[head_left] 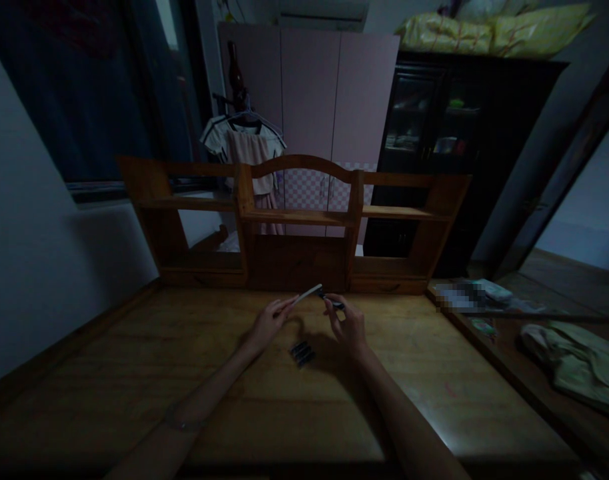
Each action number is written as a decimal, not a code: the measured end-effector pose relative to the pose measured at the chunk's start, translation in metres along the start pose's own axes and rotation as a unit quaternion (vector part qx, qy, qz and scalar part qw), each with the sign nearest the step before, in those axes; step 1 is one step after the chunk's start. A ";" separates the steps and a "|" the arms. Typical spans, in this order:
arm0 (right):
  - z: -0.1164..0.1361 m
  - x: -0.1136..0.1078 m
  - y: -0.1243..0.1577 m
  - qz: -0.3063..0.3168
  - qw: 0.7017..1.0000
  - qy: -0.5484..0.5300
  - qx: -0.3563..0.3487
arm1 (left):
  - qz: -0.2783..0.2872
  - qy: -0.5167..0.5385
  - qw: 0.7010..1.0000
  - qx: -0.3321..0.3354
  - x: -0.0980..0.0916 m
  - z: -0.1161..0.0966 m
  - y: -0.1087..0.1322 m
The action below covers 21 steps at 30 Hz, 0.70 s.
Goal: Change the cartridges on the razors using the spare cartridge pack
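My left hand [270,325] is closed on a slim pale stick-like object [307,293], which slants up to the right above the wooden table. Pinched in the fingers of my right hand [348,323] is a small dark object with a lighter edge [337,305]. Its near end lies close to the tip of the pale stick; in this dim light I cannot tell whether they touch. On the tabletop between my forearms lies a small clear pack with several dark pieces [302,353]. Neither held object shows its exact kind.
A wooden shelf unit [299,217] stands along the far edge of the table [224,407]. A raised wooden edge borders the table's right side, with plastic bags [494,293] and pale green cloth [579,360] beyond. The wall [74,267] is at the left.
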State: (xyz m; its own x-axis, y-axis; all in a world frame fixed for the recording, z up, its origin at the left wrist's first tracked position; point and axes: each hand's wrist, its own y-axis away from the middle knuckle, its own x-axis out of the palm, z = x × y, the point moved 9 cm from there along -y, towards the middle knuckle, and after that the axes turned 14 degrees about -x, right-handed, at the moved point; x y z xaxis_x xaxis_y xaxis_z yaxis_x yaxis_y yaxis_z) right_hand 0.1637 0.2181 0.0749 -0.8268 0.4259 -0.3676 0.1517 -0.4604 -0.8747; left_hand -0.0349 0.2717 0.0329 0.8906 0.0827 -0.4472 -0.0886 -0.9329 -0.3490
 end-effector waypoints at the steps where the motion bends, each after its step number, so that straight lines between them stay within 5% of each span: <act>1: 0.000 0.000 0.000 0.000 1.000 -0.001 0.000 | -0.007 -0.005 1.000 -0.005 -0.001 0.002 -0.001; 16: -0.001 -0.002 0.000 -0.015 1.000 0.002 0.007 | -0.034 0.008 0.999 0.009 -0.013 0.004 -0.003; 21: -0.001 -0.003 -0.001 -0.016 1.000 0.002 0.005 | -0.011 0.005 1.000 0.021 -0.004 -0.002 0.001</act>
State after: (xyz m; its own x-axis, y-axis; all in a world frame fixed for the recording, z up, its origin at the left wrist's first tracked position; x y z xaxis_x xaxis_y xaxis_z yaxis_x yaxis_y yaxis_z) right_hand 0.1665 0.2176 0.0764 -0.8285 0.4446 -0.3405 0.1189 -0.4546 -0.8827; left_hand -0.0379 0.2700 0.0364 0.8973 0.0984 -0.4304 -0.0880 -0.9153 -0.3929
